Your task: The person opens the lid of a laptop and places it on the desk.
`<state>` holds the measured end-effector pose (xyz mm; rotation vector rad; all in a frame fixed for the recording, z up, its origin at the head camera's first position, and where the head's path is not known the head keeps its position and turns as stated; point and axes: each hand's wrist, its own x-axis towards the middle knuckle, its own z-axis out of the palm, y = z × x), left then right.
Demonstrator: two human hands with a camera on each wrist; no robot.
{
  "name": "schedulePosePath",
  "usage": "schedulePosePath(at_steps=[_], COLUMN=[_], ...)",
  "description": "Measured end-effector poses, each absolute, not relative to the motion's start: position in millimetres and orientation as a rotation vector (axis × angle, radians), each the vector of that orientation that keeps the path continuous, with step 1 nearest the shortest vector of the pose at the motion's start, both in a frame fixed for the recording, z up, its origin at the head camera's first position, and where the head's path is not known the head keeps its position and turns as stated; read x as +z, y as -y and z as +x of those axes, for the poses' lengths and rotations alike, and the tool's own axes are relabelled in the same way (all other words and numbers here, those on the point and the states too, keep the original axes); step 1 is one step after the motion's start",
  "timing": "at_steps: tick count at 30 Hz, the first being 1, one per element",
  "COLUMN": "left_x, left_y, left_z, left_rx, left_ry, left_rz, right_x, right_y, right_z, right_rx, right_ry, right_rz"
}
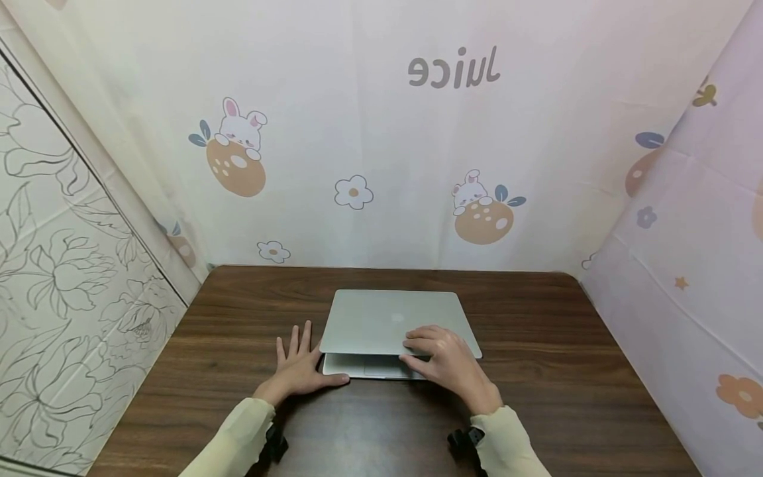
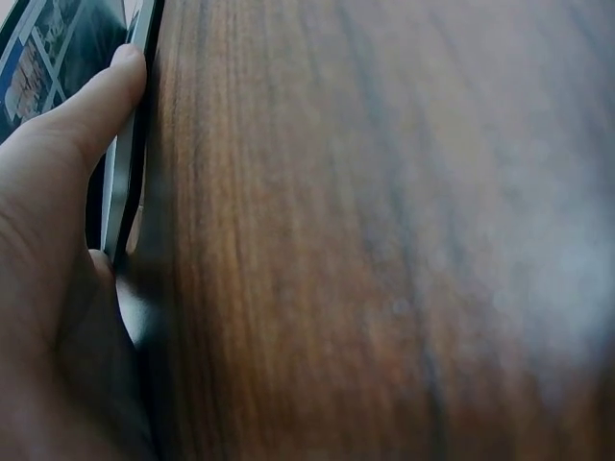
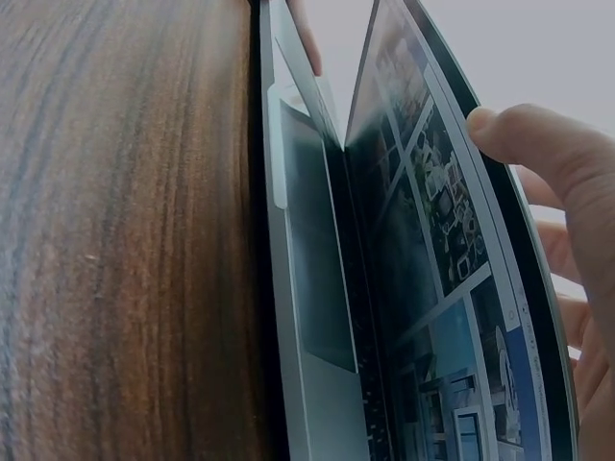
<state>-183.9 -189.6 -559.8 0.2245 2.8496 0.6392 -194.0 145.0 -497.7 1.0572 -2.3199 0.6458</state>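
A silver laptop [image 1: 375, 321] lies on the wooden table, its lid tilted low over the base [image 1: 346, 366]. My right hand [image 1: 451, 361] holds the lid near its front edge, thumb at the screen side and fingers on the outer back. In the right wrist view the lit screen [image 3: 447, 221] faces down toward the keyboard deck, with a gap between. My left hand [image 1: 300, 372] rests at the laptop's front left corner, fingers spread over the table. Its thumb [image 2: 110, 91] lies against the front edge of the base.
The brown wooden table [image 1: 238, 298] extends to both sides of the laptop. Behind it hangs a pale printed curtain [image 1: 357, 132], with more patterned cloth at left and right. Dark straps with small devices sit at both wrists, below pale yellow sleeves [image 1: 235, 440].
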Motion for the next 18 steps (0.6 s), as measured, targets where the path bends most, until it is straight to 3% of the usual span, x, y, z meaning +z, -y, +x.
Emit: schedulePosePath(at_steps=[18], left_x=[-562], left_y=[192], left_z=[-185], left_rx=[0.641], left_ry=[-2.856], left_rz=[0.224], right_x=[-487], right_y=[-144], right_z=[-201], right_rx=[0.613], right_ry=[2.249], right_rz=[1.096])
